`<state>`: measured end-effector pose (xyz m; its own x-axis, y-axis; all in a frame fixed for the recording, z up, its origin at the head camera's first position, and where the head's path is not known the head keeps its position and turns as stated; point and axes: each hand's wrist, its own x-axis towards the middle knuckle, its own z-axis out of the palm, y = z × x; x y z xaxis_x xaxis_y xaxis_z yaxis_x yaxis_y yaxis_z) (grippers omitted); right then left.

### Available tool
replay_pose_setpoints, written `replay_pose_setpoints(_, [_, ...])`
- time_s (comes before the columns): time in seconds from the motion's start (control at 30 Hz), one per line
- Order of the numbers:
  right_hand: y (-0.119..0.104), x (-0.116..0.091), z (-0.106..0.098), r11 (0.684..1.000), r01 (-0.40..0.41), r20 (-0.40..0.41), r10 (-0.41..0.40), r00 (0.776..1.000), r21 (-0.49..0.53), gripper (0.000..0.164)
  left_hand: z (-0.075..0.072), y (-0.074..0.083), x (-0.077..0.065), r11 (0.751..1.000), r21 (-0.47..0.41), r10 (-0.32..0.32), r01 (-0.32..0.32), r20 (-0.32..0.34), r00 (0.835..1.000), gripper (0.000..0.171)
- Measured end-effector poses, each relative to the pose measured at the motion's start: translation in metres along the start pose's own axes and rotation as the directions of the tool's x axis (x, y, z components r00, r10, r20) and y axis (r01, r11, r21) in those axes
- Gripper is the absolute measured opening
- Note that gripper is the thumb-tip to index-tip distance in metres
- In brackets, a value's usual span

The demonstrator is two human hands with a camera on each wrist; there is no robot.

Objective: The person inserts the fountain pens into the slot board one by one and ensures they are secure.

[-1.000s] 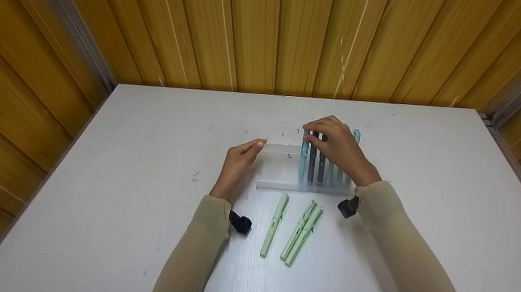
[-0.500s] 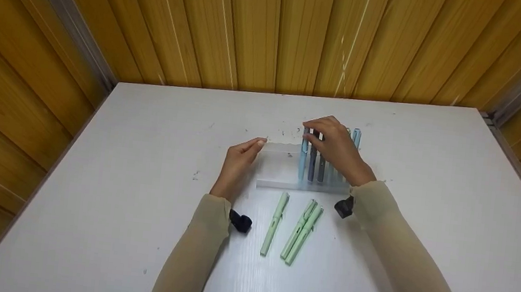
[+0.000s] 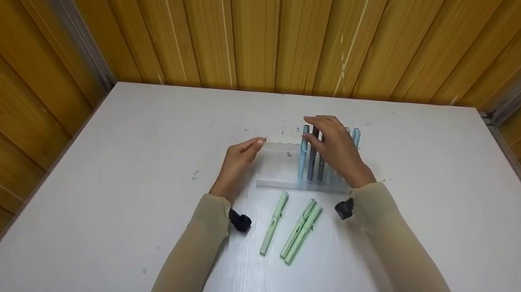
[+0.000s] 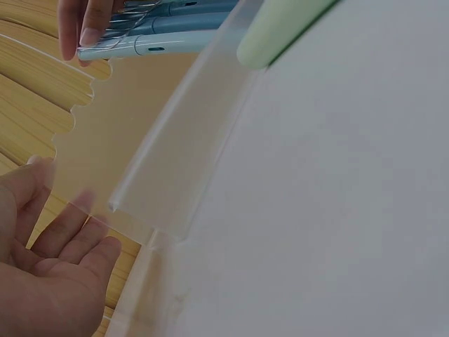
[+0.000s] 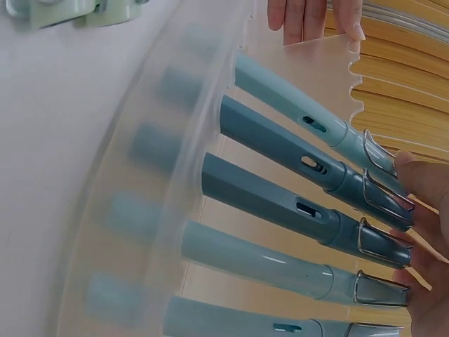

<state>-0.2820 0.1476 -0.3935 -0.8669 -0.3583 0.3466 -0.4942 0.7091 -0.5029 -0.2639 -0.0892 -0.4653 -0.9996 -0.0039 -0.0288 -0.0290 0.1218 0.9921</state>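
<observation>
A clear pen stand (image 3: 277, 167) with a scalloped top edge holds several upright pens in its right part. My left hand (image 3: 240, 163) pinches the stand's left upper corner; in the left wrist view its thumb and fingers (image 4: 102, 256) lie about the panel. My right hand (image 3: 338, 147) is around the top of the leftmost standing pen, a light blue one (image 3: 303, 153), index finger lifted off and thumb beside its cap. Dark blue pens (image 5: 280, 140) stand beside it, followed by lighter ones (image 5: 259, 263), partly hidden by the hand in the head view.
On the white table (image 3: 117, 174), in front of the stand, lie a single green pen (image 3: 274, 223) and a pair of green pens (image 3: 301, 232) side by side. Wood-slat walls (image 3: 301, 34) enclose the back and sides.
The right index finger has risen off the light blue pen's top, widening the gap to the thumb. The left hand and the loose green pens stay in place.
</observation>
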Motion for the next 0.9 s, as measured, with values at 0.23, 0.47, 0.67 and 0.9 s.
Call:
replay_pose_setpoints(0.23, [0.001, -0.006, -0.002, 0.997, 0.071, -0.118, -0.067, 0.991, 0.028, 0.040, 0.001, -0.001, 0.002, 1.000, 0.016, -0.023, 0.023, -0.002, 1.000, 0.041])
replay_pose_setpoints(0.47, [0.002, -0.017, -0.004, 0.990, 0.085, -0.168, -0.065, 0.984, 0.112, 0.038, 0.001, -0.001, 0.003, 1.000, 0.016, -0.023, 0.023, 0.004, 1.000, 0.039])
replay_pose_setpoints(0.67, [0.001, -0.031, -0.005, 0.985, 0.059, -0.146, -0.036, 0.989, 0.161, 0.037, 0.001, -0.001, 0.002, 0.999, 0.024, -0.031, 0.031, -0.004, 1.000, 0.038])
replay_pose_setpoints(0.9, [0.003, -0.051, -0.005, 0.981, 0.027, -0.057, -0.016, 0.998, 0.193, 0.037, 0.002, -0.001, 0.001, 1.000, 0.005, -0.020, 0.020, 0.002, 1.000, 0.038])
